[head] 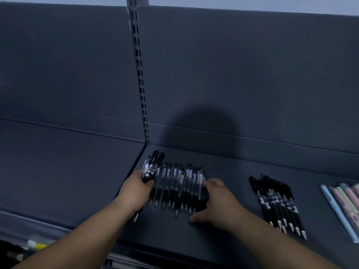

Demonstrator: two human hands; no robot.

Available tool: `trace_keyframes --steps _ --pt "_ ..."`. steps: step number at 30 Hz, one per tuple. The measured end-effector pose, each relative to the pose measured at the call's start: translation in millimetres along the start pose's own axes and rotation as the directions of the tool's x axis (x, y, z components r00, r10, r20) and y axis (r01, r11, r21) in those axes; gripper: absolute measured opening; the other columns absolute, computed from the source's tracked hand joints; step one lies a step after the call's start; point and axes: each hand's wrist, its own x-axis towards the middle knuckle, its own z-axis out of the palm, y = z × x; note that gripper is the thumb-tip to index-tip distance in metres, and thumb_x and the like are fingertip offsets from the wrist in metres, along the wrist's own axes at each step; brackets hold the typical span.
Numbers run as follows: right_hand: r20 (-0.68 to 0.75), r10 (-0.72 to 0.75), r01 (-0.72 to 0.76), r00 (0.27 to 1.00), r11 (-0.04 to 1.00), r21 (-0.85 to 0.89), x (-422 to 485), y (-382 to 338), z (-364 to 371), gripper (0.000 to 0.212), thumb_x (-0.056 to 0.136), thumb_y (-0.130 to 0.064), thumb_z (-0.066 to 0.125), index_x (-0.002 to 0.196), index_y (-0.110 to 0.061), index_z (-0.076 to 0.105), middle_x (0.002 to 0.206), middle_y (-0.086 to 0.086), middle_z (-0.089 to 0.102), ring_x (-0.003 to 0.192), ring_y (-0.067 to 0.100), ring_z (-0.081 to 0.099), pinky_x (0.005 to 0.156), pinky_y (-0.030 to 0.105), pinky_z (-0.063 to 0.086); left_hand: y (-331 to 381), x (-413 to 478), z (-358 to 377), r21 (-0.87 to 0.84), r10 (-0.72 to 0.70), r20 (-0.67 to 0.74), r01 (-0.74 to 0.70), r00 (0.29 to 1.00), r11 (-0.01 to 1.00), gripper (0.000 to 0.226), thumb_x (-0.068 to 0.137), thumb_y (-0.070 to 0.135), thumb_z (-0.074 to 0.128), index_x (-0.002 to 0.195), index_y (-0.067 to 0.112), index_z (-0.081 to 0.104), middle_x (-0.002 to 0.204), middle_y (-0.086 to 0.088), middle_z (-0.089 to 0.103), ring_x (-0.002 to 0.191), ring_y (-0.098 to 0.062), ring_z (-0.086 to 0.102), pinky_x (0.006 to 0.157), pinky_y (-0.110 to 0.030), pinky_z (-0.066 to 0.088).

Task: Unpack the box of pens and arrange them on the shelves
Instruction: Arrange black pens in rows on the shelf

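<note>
The left hand [138, 188] is wrapped round a bundle of clear-barrelled pens [150, 168], gripping them at mid-barrel with the clip ends pointing toward the back panel. The right hand [215, 200] lies loose and unclenched, its fingers against the right end of the row of pens [174, 189] and its thumb on the dark shelf [223, 245].

The pens are probably light and stiff, with smooth round barrels that would roll or slip out of a loose bunch. The dark rubber grip sections look like the surest place to hold them.

Well apart to the right lie a fan of black pens [275, 202] and some pastel pens [343, 200]. No box is in view.
</note>
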Motion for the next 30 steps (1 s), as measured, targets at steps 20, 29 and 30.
trace_keyframes --steps 20,29,30 --pt "-0.106 -0.098 0.08 0.99 0.984 -0.158 13 -17 29 0.103 0.077 -0.074 0.054 0.155 -0.028 0.004 0.161 -0.007 -0.013 0.148 0.015 -0.014 0.121 0.031 0.001 1 27 -4 0.051 0.141 0.08 -0.145 0.987 0.988 0.011 0.093 0.018 0.056 0.104 0.018 0.056 0.092 -0.002 0.064 0.081 -0.014 0.059 0.06 -0.02 0.041" --pt "-0.283 0.274 0.031 0.919 0.666 0.745 15 -47 -6 0.035 0.087 -0.043 0.065 0.106 -0.014 0.07 0.094 -0.004 0.07 0.078 0.005 0.061 0.072 0.017 0.045 49 -1 -7 -0.391 0.244 0.481 -0.043 0.842 0.919 0.017 0.093 0.009 0.056 0.107 0.016 0.063 0.072 0.002 0.066 0.064 -0.009 0.059 0.061 -0.026 0.048" --pt "-0.189 0.295 0.011 0.937 0.513 0.858 12 -47 -9 0.031 0.088 -0.04 0.065 0.1 -0.012 0.072 0.088 0.002 0.07 0.072 0.011 0.059 0.069 0.025 0.046 54 -7 -2 -0.407 0.255 0.544 -0.015 0.8 0.913 0.017 0.093 0.007 0.055 0.107 0.014 0.063 0.072 0.003 0.064 0.064 -0.008 0.058 0.058 -0.023 0.047"
